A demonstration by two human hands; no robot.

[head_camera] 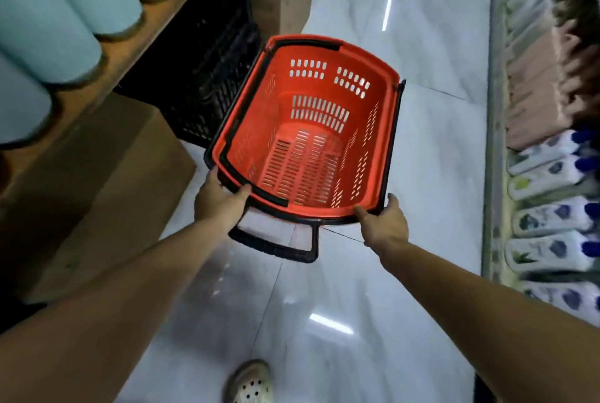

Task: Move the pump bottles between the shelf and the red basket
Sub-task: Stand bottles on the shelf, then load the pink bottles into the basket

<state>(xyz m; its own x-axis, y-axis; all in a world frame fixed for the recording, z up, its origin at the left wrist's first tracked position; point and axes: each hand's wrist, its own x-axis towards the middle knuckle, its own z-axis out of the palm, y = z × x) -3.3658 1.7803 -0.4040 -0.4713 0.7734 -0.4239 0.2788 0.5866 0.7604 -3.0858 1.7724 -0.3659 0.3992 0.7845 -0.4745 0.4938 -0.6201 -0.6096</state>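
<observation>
The left hand [220, 204] and right hand [384, 224] each grip the near rim of the empty red basket [367, 60], thumbs over the edge. Set it level on the floor [357, 289], close beside the shelf [492, 175] holding the pump bottles [548, 217] — blurred, apparently white with blue pumps.

red basket [378, 155]: empty, upright; pump bottles [548, 219]: white, blue-capped, on shelf [494, 155]

A shop aisle: stocked shelves [552, 207], red shopping basket [383, 142], cardboard boxes [97, 194].
</observation>
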